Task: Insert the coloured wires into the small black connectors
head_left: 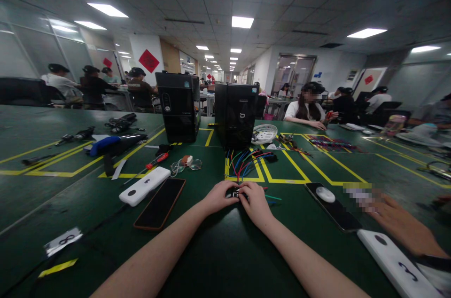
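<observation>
Close together at the middle of the green table, my left hand and my right hand pinch a small dark part with a light, shiny piece. Its exact kind is mostly hidden by my fingers. Just beyond my fingertips lies a fan of red, blue and green wires. A few more coloured wire ends stick out beside my right hand. Whether these wires join the part, I cannot tell.
Two black computer towers stand ahead. Left lie a phone, a white power bank, a red screwdriver and glasses. Right are another phone, a power bank and a co-worker's hand. A white basket sits beyond.
</observation>
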A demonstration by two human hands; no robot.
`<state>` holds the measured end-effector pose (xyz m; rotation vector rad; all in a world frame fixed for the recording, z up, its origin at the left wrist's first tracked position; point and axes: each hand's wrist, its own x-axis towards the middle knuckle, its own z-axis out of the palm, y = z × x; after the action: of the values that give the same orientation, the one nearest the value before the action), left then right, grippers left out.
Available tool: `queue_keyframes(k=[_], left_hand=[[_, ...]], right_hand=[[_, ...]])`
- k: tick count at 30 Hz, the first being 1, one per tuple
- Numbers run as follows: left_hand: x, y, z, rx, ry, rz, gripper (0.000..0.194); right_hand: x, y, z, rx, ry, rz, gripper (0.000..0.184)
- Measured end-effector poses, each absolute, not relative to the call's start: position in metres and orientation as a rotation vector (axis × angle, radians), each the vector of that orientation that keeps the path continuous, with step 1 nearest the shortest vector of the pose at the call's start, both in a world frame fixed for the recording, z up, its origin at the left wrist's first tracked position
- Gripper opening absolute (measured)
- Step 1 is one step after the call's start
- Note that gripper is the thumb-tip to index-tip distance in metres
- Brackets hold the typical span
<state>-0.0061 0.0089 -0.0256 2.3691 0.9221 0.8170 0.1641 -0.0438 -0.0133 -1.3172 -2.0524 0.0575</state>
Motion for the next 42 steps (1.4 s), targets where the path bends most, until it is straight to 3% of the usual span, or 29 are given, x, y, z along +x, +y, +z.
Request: queue_keyframes(k=[7,16,25,42], left_hand=[[-0.006,0.010,-0.027,2.359,0.927,0.833,0.039],[-0.005,0.013,-0.031,2.323,0.995,0.901,0.034],[-0.007,0.010,-0.026,2.322,1.027,0.871,0.037],[-0.007,0.008,-0.022,2.335,1.000,0.793,0.037]], right_hand=[[0.170,-0.043,-0.004,-1.291,-1.921,0.056,0.011],[0.165,-0.052,-0.001,-1.125,-2.422,0.077,0.008],[0.191,-0.031,-0.005,-1.300,-2.204,-0.119,0.019],[0.185,-0.030,-0.010,-1.312,-1.876,0.061,0.014]])
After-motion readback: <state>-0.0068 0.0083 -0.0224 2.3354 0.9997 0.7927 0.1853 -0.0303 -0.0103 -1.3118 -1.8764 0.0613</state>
